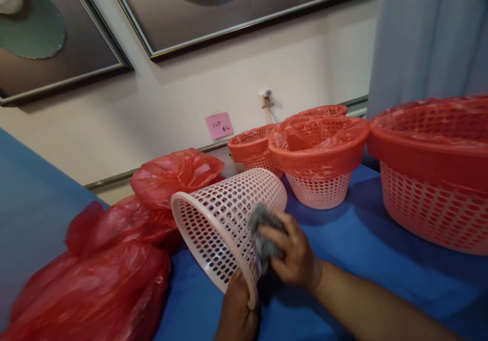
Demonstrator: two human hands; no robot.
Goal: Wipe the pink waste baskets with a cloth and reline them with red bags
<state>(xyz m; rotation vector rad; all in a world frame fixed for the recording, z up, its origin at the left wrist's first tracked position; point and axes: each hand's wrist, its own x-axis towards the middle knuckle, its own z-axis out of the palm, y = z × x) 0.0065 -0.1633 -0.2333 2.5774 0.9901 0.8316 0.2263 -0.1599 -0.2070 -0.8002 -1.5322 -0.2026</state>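
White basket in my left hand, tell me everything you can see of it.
The basket is pale pinkish white and looks like plastic, with a smooth round rim and a wall of oval holes narrowing toward the base. It tilts sideways over the blue surface, mouth toward the picture's lower left; whether they touch is unclear. The left hand grips its rim; the right hand holds a grey cloth against the wall.

The basket (244,198) tilts at mid-frame, its rim in the left hand (239,310) at lower centre; the right hand (293,254) holds a cloth (261,218) against its side. Bags (114,275) are heaped at lower left. On the tabletop (366,265), tubs (320,165) stand from centre right to the right edge, two behind the others. Behind them, the wall (190,97) bears a note (219,125), a socket (266,99) to its right, and pictures (267,8) above.
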